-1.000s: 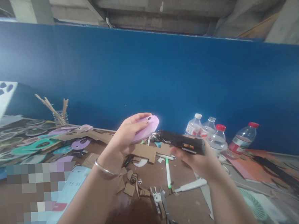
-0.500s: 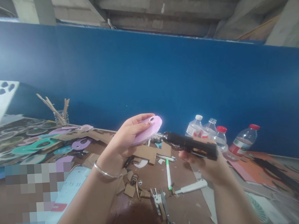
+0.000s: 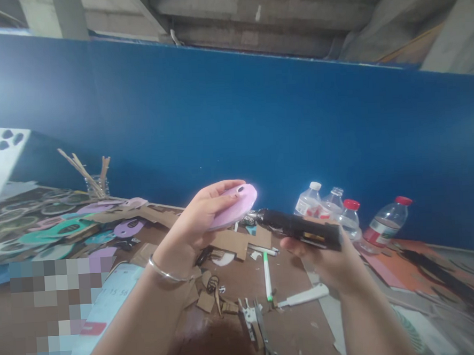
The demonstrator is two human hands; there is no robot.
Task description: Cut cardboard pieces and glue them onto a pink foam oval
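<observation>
The left hand [image 3: 199,214] is closed on the purple piece [image 3: 240,203], raised above the table [image 3: 296,329]. The right hand [image 3: 326,260] grips the black tool [image 3: 292,226], tip near the piece; contact cannot be told. Apparent step: tool alignment, which calls for a steady piece.
</observation>
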